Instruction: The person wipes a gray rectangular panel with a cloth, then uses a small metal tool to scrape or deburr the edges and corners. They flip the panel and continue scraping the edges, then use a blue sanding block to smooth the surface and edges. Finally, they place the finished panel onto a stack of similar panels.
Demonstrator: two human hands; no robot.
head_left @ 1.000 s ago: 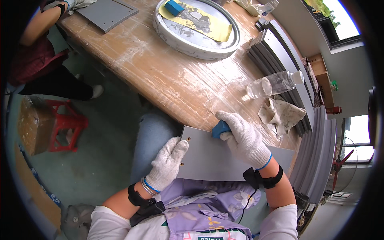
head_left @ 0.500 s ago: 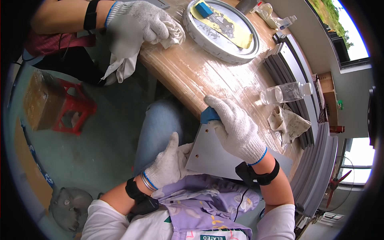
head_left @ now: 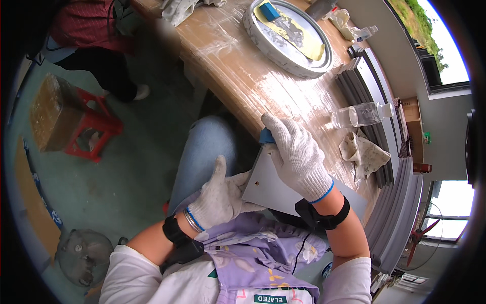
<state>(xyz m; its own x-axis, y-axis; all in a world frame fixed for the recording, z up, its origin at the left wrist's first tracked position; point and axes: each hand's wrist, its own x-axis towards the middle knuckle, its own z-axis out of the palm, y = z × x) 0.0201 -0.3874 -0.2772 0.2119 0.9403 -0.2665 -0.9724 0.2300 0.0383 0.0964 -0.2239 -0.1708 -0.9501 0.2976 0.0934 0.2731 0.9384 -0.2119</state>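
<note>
A flat grey panel (head_left: pixel 276 183) with small holes lies tilted over my lap, its far side against the table edge. My left hand (head_left: pixel 218 199), in a white knitted glove, holds the panel's near left corner, with the thumb sticking up off it; some fingertips are hidden by the panel. In my right hand (head_left: pixel 298 159), gloved too, a blue sponge block (head_left: pixel 266 136) is pinched at the panel's far left corner. The hand covers part of the block and the panel.
The wrapped wooden table (head_left: pixel 238 76) carries a round tub lid (head_left: pixel 249 28) with a yellow sheet and another blue block (head_left: pixel 269 11), a clear bottle (head_left: pixel 367 114), a stained rag (head_left: pixel 362 154) and stacked grey panels (head_left: pixel 392 218). Left are a person (head_left: pixel 83 25), a red stool (head_left: pixel 101 134) and a fan (head_left: pixel 83 258).
My right hand and the blue block have shifted slightly, staying at the panel's far corner. The panel has moved a little to the right. The other person's gloved hand has left the view.
</note>
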